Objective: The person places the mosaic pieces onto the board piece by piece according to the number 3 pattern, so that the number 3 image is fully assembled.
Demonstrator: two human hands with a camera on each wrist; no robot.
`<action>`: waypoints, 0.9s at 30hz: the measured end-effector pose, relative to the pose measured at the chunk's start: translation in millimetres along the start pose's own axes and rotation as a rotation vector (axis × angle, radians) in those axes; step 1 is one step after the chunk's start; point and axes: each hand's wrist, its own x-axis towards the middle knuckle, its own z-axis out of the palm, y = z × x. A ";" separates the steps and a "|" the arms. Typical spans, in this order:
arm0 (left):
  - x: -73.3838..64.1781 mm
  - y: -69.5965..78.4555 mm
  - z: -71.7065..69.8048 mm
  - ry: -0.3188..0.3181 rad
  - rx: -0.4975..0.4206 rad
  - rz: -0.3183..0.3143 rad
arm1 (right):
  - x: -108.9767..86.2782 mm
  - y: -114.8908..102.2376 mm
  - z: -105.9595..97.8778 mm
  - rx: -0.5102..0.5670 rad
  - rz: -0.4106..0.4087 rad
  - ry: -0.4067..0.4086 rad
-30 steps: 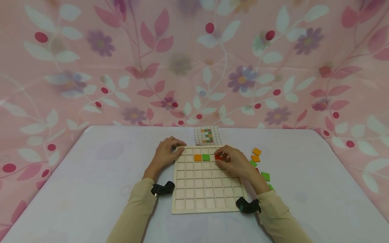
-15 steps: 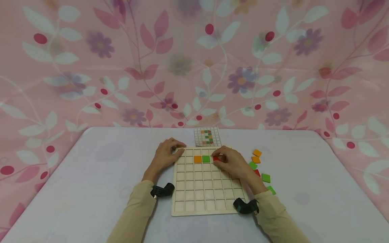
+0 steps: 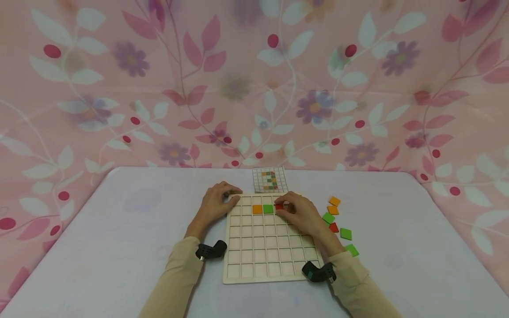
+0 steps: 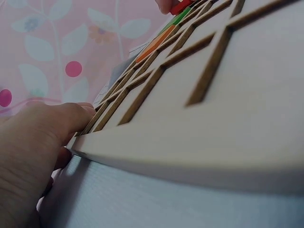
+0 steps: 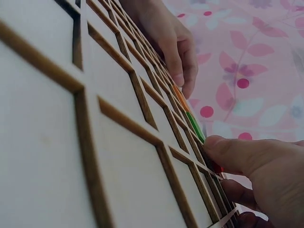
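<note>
A pale wooden grid board [image 3: 258, 243] lies on the table. In one of its far rows sit an orange tile [image 3: 257, 209] and a green tile [image 3: 268, 209], side by side. My right hand [image 3: 300, 213] pinches a red tile [image 3: 279, 206] at the cell just right of the green one; the fingers partly cover it, so I cannot tell whether it lies flat in the cell. At the board's far left corner, my left hand [image 3: 215, 206] grips the edge, with the thumb on top in the left wrist view [image 4: 38, 147].
Behind the board lies a card [image 3: 259, 180] printed with a coloured grid pattern. Several loose tiles are scattered to the right, among them an orange one [image 3: 334, 201], a red one [image 3: 333, 227] and a green one [image 3: 346, 233]. A flowered cloth [image 3: 238, 88] hangs behind the table.
My right hand has shifted slightly left with the red tile, bringing it up beside the green tile. More of the loose tiles show beside the right forearm. The left hand stays put.
</note>
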 end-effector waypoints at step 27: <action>-0.8 -0.7 1.8 0.019 -0.001 -0.013 | -2.2 3.8 5.8 0.039 -0.019 0.029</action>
